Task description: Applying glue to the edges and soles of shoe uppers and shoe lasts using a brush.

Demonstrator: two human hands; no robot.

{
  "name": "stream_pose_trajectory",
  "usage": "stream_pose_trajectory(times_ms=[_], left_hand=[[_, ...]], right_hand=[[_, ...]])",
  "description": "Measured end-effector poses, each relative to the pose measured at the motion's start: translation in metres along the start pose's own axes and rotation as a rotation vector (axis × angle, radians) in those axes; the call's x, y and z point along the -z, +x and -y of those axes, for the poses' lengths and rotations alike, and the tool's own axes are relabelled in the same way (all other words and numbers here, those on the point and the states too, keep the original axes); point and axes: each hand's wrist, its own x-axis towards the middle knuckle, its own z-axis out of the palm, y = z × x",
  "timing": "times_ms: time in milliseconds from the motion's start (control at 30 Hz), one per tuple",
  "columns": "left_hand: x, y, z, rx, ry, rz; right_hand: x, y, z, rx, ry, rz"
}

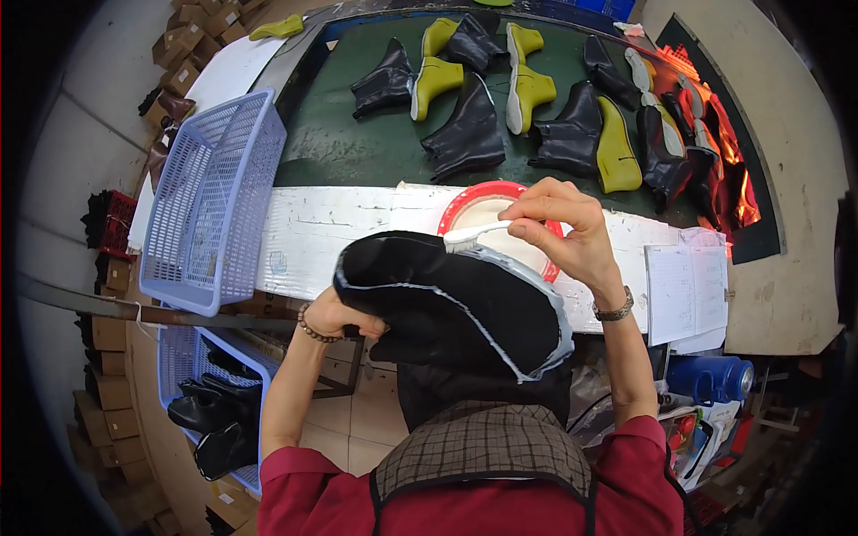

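Note:
My left hand (pixel 347 314) grips a black boot (pixel 420 313) from its left side, its underside tilted up toward me. A pale line runs across the underside, and a whitish wet coating covers the edge at the right. In my right hand (pixel 572 223) is a white toothbrush (pixel 478 234), pinched by its handle between thumb and fingers. The bristles touch the boot's upper edge. Just behind the boot stands a red-rimmed bowl (pixel 456 202) with a creamy white substance, partly hidden by my right hand and the boot.
Black boots (pixel 465 129) and yellow-green wedge soles (pixel 618 147) lie on a green belt (pixel 340 147); several pieces at right glow orange-red. A blue basket (pixel 214 196) stands left, above another basket (pixel 174 357) holding black boots. At right are a notebook (pixel 675 290) and blue bottle (pixel 706 380).

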Motion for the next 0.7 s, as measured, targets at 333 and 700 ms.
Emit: stream_pose_trajectory(times_ms=[333,700], left_hand=[[-0.039,0.034,-0.001,0.210,-0.015,0.217],[-0.022,0.002,-0.003,-0.183,-0.183,-0.127]], right_hand=[[-0.005,0.041,0.012,0.215,-0.108,0.158],[0.016,-0.010,-0.022,-0.247,0.112,-0.210]])
